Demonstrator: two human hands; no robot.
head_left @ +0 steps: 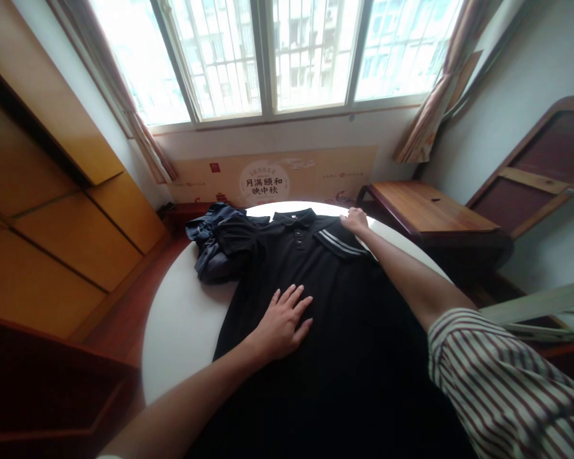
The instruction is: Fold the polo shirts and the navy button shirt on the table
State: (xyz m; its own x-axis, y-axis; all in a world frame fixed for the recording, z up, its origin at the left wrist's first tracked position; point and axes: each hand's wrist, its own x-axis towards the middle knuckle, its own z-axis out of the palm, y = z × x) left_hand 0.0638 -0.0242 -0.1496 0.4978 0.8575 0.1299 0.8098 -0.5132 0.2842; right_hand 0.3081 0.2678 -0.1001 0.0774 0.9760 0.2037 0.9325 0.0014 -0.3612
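Observation:
A black polo shirt (325,376) lies spread over a round white table (176,331), its collar toward the window. My left hand (284,319) rests flat on the shirt's front, fingers spread. At the far right shoulder, my right hand (355,220) is closed on the shirt's fabric beside a short sleeve (342,243) with two white stripes, which lies inward over the body. The exact spot between those fingertips is hidden. Dark crumpled clothing (213,245) sits bunched at the table's far left, touching the other sleeve.
Beyond the table, a decorated cardboard panel (325,172) leans under the barred window (310,51). To the right stands a low wooden table (430,207). Yellow-brown cabinets (76,242) line the left side, and curtains (425,121) hang beside the window.

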